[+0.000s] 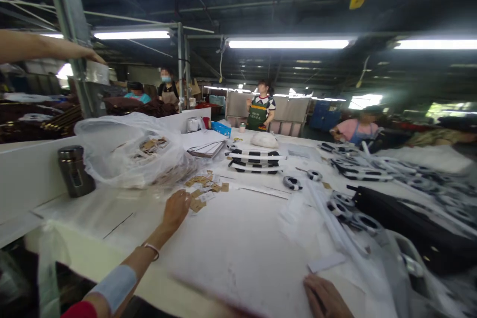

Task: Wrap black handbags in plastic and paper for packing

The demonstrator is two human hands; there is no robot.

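My left hand [176, 211], its wrist in a bracelet, rests on the white table with curled fingers at the edge of loose tan and white paper tags [208, 188]. Whatever its fingertips grip, if anything, is hidden. Low in the view, my right hand [324, 297] lies on the tabletop, fingers stretched out and no object visible in them. Just beyond its fingertips is a flat white strip [327, 262]. Behind the tags, a clear plastic bag [130, 154] holds many more of them.
A dark flask [75, 171] stands at the left. Wrapped black-and-white bundles [255, 160], rings [292, 183] and a black bag [410, 223] lie further right. Another person's arm [44, 47] reaches in at upper left beside a metal post [69, 10]. Several people work beyond the table.
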